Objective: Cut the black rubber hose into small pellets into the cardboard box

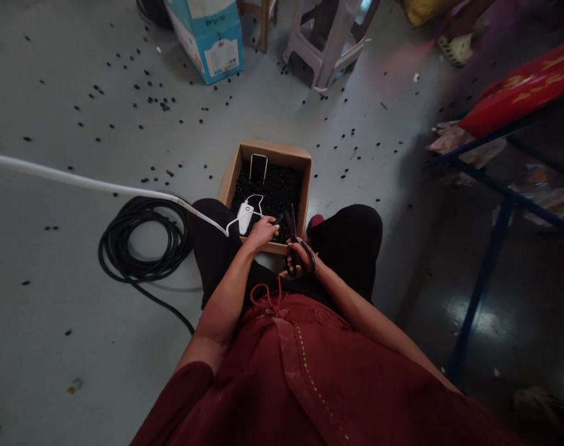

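Note:
My right hand is closed around the dark handles of a pair of scissors, whose blades point up over the box and look parted. My left hand pinches a small black piece just left of the blades. Both hands are at the near side of a cardboard box between my knees. Many small black pieces fill its bottom. A phone leans upright at the box's far side. Beside my left hand lies a white power bank with a white cable.
A black coiled hose lies on the floor to the left, under a white cord. Small black discs are scattered about. Ahead stand a blue carton and a plastic stool. A blue metal frame stands at right.

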Available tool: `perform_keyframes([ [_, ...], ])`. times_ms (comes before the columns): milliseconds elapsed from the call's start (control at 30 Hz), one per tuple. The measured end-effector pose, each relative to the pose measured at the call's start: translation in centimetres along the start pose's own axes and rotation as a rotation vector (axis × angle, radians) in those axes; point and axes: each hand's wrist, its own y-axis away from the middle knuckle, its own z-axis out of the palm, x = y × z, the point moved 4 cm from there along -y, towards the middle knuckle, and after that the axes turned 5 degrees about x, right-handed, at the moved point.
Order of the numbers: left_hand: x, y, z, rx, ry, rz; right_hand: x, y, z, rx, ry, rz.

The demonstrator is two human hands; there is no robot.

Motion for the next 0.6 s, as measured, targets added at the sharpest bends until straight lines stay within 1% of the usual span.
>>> perform_keyframes([
  [133,0.13,0.04,-0.09,-0.007,0.097,0.005,-0.03,0.42,0.16,-0.051,-0.027,0.004],
  [267,0.11,-0.19,-0.1,0.02,0.134,0.017,-0.07,0.43,0.42,-0.065,0.022,-0.023],
  [433,0.21,-0.18,0.0,0.038,0.119,0.022,-0.51,0.72,0.8,-0.079,0.073,-0.057],
  [600,0.36,0.09,0.17,0.023,0.063,0.042,-0.51,0.58,0.9,-0.06,0.061,-0.043],
])
